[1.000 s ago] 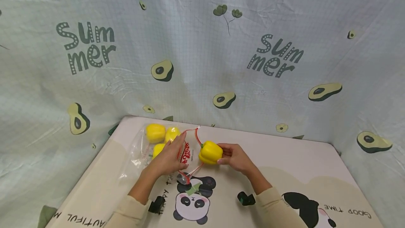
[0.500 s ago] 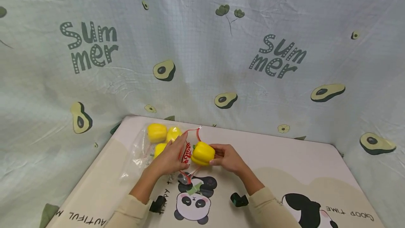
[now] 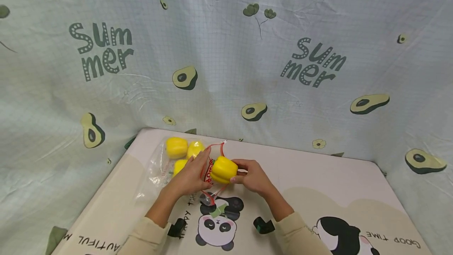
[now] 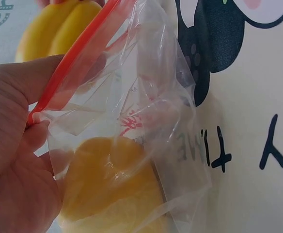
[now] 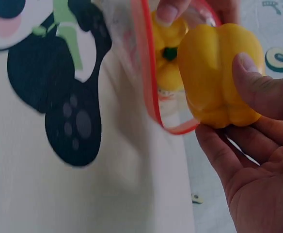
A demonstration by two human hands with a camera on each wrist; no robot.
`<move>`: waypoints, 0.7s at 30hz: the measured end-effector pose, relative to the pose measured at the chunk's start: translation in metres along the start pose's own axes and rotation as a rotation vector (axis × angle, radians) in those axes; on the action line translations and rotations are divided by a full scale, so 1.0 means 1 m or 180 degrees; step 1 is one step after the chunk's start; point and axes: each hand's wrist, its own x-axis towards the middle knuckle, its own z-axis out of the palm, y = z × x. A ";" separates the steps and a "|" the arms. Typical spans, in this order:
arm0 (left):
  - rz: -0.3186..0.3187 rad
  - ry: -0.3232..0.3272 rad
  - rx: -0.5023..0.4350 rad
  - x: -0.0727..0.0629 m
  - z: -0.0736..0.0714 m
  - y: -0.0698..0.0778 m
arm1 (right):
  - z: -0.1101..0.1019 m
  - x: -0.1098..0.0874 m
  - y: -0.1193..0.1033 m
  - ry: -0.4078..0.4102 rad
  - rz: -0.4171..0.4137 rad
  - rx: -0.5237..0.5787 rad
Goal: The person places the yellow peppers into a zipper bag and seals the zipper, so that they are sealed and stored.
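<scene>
Between the thumb and fingers of my right hand (image 3: pixel 254 177) is a yellow bell pepper (image 3: pixel 224 169), held at the mouth of a clear plastic zip bag (image 3: pixel 153 175). The bag lies on the table with a red zip edge (image 5: pixel 150 63) and red print. My left hand (image 3: pixel 191 175) grips its edge, keeping the mouth spread apart. Inside are several yellow bell peppers (image 3: pixel 176 147), one partly hidden behind the left hand. Through the bag's wall, the left wrist view shows one pepper (image 4: pixel 110 179) close to the fingers. In the right wrist view another, with a green stem (image 5: pixel 170 53), appears past the mouth.
The light table (image 3: pixel 318 180) carries printed pandas and lettering. Behind it and at the sides hangs a pale curtain (image 3: pixel 219 50) with avocado prints. A black device (image 3: pixel 263 225) sits at the right wrist, a similar black device (image 3: pixel 177 227) at the left.
My right hand has moved left with the bell pepper, bringing it over the bag's red-edged mouth. The left hand stays on the bag; the view has shifted slightly.
</scene>
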 end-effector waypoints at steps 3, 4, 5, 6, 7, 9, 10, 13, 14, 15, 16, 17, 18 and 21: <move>0.0008 0.0005 -0.0004 0.000 0.000 0.000 | 0.005 0.000 -0.002 -0.0065 -0.0041 0.0058; 0.0012 0.0005 -0.0004 0.000 0.000 0.000 | 0.007 0.001 -0.002 -0.0091 -0.0037 0.0084; 0.0018 0.0000 -0.0002 0.000 0.000 -0.001 | 0.009 0.001 -0.001 -0.0117 -0.0023 0.0125; 0.0031 -0.0001 -0.0009 0.000 0.000 -0.001 | 0.012 0.002 0.000 -0.0132 0.0021 0.0172; 0.0043 -0.0002 -0.0021 0.000 0.000 -0.001 | 0.014 0.003 0.002 -0.0147 0.0037 0.0199; 0.0073 -0.0004 -0.0025 0.000 0.001 -0.001 | 0.018 0.005 0.006 -0.0154 0.0080 0.0230; 0.0082 -0.0006 -0.0026 -0.001 0.001 0.000 | 0.020 0.006 0.008 -0.0162 0.0095 0.0235; 0.0048 -0.0009 -0.0019 -0.002 0.001 0.000 | 0.027 0.009 0.014 -0.0190 0.0114 0.0174; 0.0040 -0.0005 -0.0004 -0.002 0.001 0.000 | 0.029 0.011 0.015 -0.0199 0.0122 0.0136; 0.0017 -0.0013 -0.0005 -0.002 0.001 0.001 | 0.030 0.012 0.017 -0.0208 0.0133 0.0099; 0.0003 -0.0018 -0.0006 -0.002 0.000 0.001 | 0.032 0.013 0.017 -0.0214 0.0137 0.0065; -0.0013 -0.0027 -0.0008 -0.002 0.000 0.000 | 0.033 0.014 0.018 -0.0218 0.0141 0.0040; -0.0008 -0.0024 -0.0018 -0.002 0.000 0.001 | 0.035 0.015 0.018 -0.0229 0.0142 0.0019; -0.0006 -0.0038 -0.0030 -0.001 -0.001 0.001 | 0.037 0.016 0.016 -0.0258 0.0164 -0.0017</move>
